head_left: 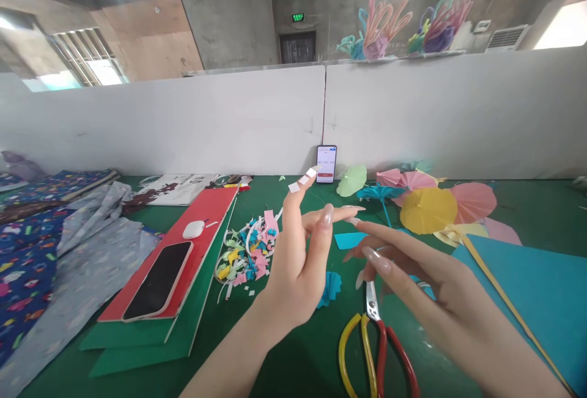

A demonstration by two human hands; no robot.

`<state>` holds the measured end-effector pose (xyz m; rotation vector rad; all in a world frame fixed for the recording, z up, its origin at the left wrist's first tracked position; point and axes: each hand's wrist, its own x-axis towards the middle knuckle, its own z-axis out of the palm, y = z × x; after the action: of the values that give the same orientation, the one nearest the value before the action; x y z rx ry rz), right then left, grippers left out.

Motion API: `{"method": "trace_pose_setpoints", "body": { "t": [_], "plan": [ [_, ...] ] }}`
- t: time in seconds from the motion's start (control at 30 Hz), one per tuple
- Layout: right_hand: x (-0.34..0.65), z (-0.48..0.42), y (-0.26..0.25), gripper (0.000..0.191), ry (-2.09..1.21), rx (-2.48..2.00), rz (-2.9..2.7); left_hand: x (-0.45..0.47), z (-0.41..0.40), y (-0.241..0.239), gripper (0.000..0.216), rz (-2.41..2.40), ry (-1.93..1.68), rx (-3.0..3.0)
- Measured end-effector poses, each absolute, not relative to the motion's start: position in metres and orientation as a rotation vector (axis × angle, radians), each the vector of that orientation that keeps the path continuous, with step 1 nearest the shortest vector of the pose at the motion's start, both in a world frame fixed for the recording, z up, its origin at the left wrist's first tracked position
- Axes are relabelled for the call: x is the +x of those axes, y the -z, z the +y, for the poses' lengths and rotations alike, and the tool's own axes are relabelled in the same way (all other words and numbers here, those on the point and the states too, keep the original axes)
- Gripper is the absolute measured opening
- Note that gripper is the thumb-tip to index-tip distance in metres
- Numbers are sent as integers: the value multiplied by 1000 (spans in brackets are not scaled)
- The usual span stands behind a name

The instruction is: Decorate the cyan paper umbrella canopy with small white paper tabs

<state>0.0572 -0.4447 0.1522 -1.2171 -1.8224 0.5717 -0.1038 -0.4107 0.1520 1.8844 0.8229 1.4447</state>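
Note:
My left hand (302, 257) is raised over the table with its fingers apart. Several small white square pieces (302, 179) stick along its raised index finger. My right hand (422, 269) reaches in from the right, fingers spread, its index fingertip close to the left hand's extended fingertips; whether they touch I cannot tell. Nothing shows between the right fingers. Below them lie scissors (372, 309) with one yellow and one red handle, the blade tips partly hidden by the right hand. A pleated blue paper piece (331, 289) lies behind my left wrist, partly covered.
Colourful paper scraps (250, 251) are heaped on the left. A dark phone (159, 282) and white earbud case (193, 228) lie on a red board (215, 208). Paper umbrellas (428, 210) and a blue sheet (541, 288) occupy the right. A timer phone (326, 156) leans against the partition (229, 117).

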Motion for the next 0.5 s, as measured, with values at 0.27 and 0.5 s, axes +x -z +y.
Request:
{"method": "trace_pose_setpoints", "body": {
  "t": [0.27,0.5],
  "plan": [
    [56,-442,-155,37,-721,-1220,-1747,-104,-410,-152,42,748,-1427,1875],
    [55,-442,-154,39,-852,-1220,-1654,-104,-414,-152,48,712,-1414,1803]
  ]
}}
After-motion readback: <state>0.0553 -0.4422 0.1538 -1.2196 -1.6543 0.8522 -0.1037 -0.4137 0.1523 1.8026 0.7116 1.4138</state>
